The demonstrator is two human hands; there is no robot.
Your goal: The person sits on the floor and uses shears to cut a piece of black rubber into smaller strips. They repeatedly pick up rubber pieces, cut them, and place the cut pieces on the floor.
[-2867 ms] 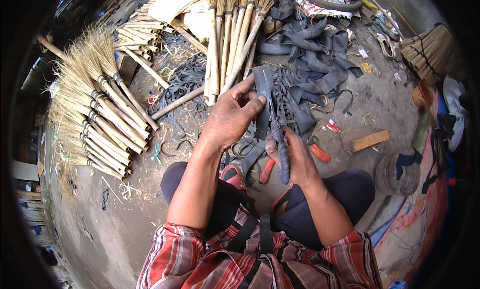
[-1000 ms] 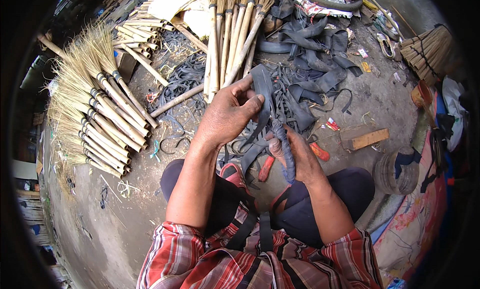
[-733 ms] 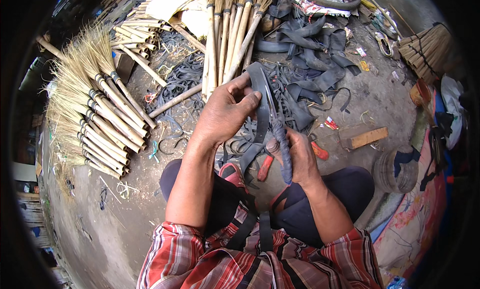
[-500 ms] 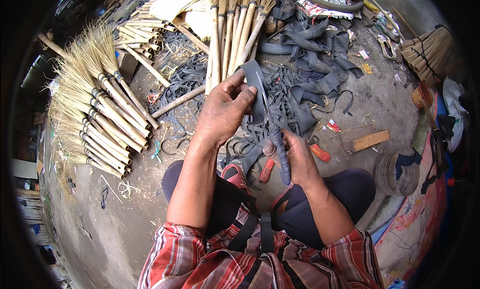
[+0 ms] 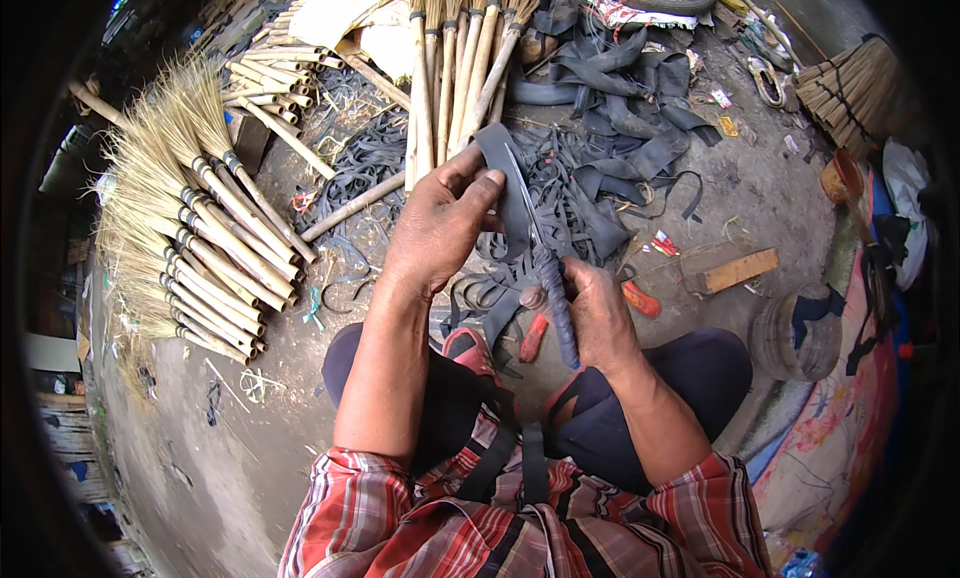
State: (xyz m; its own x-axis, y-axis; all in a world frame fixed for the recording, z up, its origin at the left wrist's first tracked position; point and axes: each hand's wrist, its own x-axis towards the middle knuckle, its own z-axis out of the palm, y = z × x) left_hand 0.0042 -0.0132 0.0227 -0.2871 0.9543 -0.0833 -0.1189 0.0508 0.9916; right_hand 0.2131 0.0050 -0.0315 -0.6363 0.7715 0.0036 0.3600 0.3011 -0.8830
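Observation:
My left hand [image 5: 437,225] pinches a dark grey rubber strip [image 5: 514,216] between thumb and fingers, holding it up in front of me. In my right hand [image 5: 598,318] is a pair of scissors [image 5: 549,286], its handles wrapped in dark banding. The narrow blades point up and away from me and lie along the right part of the strip, close to my left thumb. My right fingers are partly hidden behind the handle. Below the hands, a heap of cut rubber strips [image 5: 590,226] covers the ground.
Grass brooms [image 5: 215,233] lie in a row at the left, and more brooms [image 5: 470,68] lie ahead. Bamboo handles [image 5: 275,78] are stacked behind. Pieces of inner tube [image 5: 640,88] spread far right of centre. A wooden block [image 5: 740,271] and red-handled tools [image 5: 640,300] lie nearby.
Very little differs. Both hands keep their grips on the strip and the scissors, and the left hand has shifted slightly left. The whole view has moved a touch.

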